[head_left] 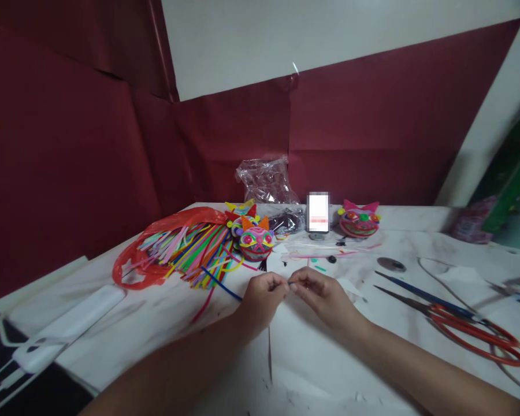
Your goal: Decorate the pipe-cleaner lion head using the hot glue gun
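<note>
In the middle of the table, my left hand [266, 292] and my right hand [323, 294] meet fingertip to fingertip, both closed in a pinch. A blue pipe cleaner [222, 283] runs into my left hand from the left, and a small dark-blue bit shows between the fingertips. Most of what lies inside the fingers is hidden. Just beyond my left hand sits a colourful animal head [256, 242] with orange ears, with other coloured pieces close behind it. To its left a bundle of many-coloured pipe cleaners [199, 248] spills out of a red plastic bag [158, 277].
Large scissors [455, 326] with orange-red handles lie at right, near a metal disc [391, 264]. A pink-eared head [359, 219] and a phone [318, 212] stand at the back, beside clear plastic wrapping [264, 180]. A white power strip [69, 329] lies at left.
</note>
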Demonstrator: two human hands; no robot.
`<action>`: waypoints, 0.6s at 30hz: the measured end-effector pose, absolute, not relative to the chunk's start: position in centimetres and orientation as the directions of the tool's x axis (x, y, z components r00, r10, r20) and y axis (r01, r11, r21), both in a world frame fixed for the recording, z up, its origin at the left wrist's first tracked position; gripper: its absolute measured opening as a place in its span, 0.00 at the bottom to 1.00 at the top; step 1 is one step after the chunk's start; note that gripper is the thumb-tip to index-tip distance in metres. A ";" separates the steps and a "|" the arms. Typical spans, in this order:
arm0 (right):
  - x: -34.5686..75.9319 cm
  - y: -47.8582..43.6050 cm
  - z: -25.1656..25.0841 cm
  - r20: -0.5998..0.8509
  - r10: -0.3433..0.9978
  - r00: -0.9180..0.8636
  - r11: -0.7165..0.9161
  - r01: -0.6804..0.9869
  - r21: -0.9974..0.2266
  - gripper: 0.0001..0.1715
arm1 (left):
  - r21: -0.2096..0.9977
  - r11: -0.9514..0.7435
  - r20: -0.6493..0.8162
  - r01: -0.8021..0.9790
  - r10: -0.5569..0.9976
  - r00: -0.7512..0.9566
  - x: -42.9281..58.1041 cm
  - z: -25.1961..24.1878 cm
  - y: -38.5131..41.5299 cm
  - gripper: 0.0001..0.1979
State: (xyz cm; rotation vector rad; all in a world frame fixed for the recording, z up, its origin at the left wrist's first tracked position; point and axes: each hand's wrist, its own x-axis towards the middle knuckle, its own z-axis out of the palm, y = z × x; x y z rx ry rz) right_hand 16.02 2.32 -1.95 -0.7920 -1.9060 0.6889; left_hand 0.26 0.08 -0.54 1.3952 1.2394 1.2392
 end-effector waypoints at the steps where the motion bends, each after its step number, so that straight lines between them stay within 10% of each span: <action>1: 15.9 2.3 -1.8 0.514 0.783 -0.351 0.598 0.199 -0.776 0.09 | 0.987 -0.128 0.127 0.096 0.992 0.018 0.2 -0.5 0.1 0.06; 4: 15.9 2.1 -1.7 0.537 0.768 -0.349 0.621 0.201 -0.758 0.10 | 0.985 -0.149 0.145 0.085 0.988 0.048 0.1 -0.5 0.1 0.08; 12: 16.7 2.8 -2.6 0.642 0.482 -0.596 0.868 0.427 -0.255 0.14 | 0.955 -0.168 0.162 0.246 0.986 0.043 0.3 -1.3 0.3 0.03; 18: 16.4 3.2 -2.5 0.570 0.709 -0.415 0.700 0.321 -0.638 0.10 | 0.954 -0.182 0.184 0.237 0.983 0.015 0.3 -1.2 0.4 0.04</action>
